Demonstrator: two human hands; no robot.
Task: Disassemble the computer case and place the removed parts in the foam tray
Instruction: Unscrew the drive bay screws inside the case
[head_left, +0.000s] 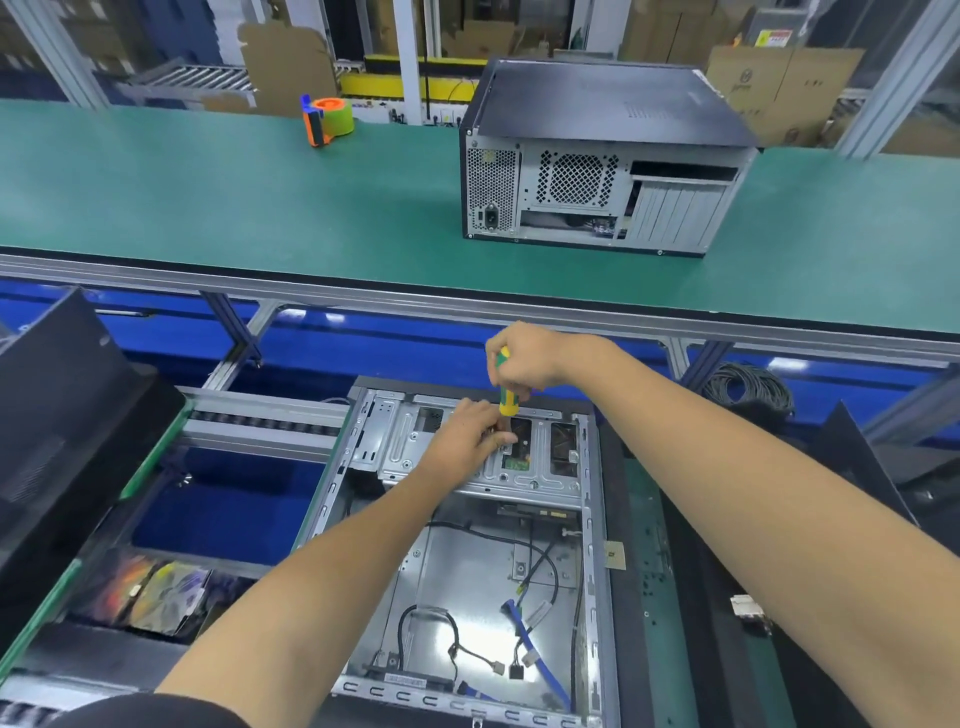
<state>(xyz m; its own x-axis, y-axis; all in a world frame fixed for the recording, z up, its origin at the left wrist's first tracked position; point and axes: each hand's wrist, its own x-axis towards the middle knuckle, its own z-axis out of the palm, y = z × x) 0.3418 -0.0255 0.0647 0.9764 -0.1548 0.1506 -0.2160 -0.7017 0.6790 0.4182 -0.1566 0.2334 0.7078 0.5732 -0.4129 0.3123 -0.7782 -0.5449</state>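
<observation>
1. Fingers of the right hand (524, 358) curl round the handle of one yellow-and-green screwdriver (505, 387), held upright, tip pointing down into the drive bay.
2. Fingers of the left hand (467, 436) pinch at the screwdriver's shaft, just beside its lower end, resting on the silver metal drive cage (467, 467).
3. One open grey steel computer case (467, 561), lying on its side below both forearms; loose black cables and one blue ribbon cable (535, 654) lie on its floor.
4. One closed black computer case (602, 156), standing on the green-topped counter (208, 197), well apart from the hands.
5. One orange-and-green tape dispenser (327, 120), far left on that counter.
</observation>
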